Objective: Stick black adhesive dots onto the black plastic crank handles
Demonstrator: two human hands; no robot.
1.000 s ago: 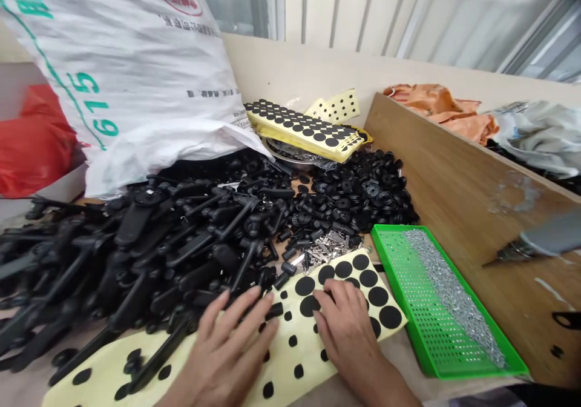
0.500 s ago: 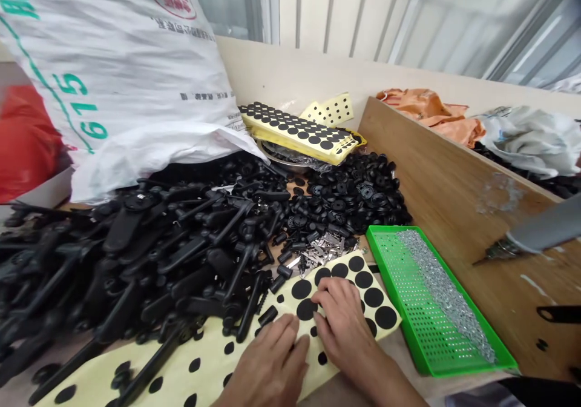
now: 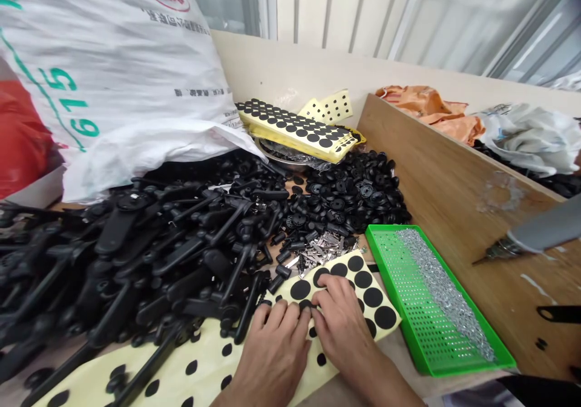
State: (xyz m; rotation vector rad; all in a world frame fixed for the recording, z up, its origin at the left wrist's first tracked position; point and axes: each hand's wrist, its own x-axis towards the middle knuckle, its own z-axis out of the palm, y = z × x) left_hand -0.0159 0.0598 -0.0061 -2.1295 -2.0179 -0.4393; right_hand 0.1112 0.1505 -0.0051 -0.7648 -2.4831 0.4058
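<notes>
**Grip.** The left hand [image 3: 272, 352] lies palm-down on the yellow sheet [image 3: 209, 367], holding nothing, its fingertips against a black pad [image 3: 303, 303]. The right hand [image 3: 342, 322] meets it from the other side, fingertips bunched at the same pad. Whether the pad's edge is actually pinched cannot be told. The pad sits on the sheet at the near edge of the bench, between the two hands.

**Step in hand, as judged.** A pad is being worked off its backing. The left hand should bear down close to the pad so the paper does not lift. The right should raise one edge with a nail and peel low and slowly, keeping clear of the neighbouring pads.

**Surface.**
- A heap of black handles [image 3: 158, 255] overlaps the sheet's far edge.
- Metal clips [image 3: 318, 249] and black round parts [image 3: 354, 195] lie beyond it.
- A green tray [image 3: 467, 369] of small screws [image 3: 445, 298] stands just right of the sheet, against a wooden board [image 3: 454, 183].

**Room.** A white sack [image 3: 113, 80] leans in at the left. More pad sheets [image 3: 295, 128] are stacked behind, under a barred window [image 3: 340, 7].
</notes>
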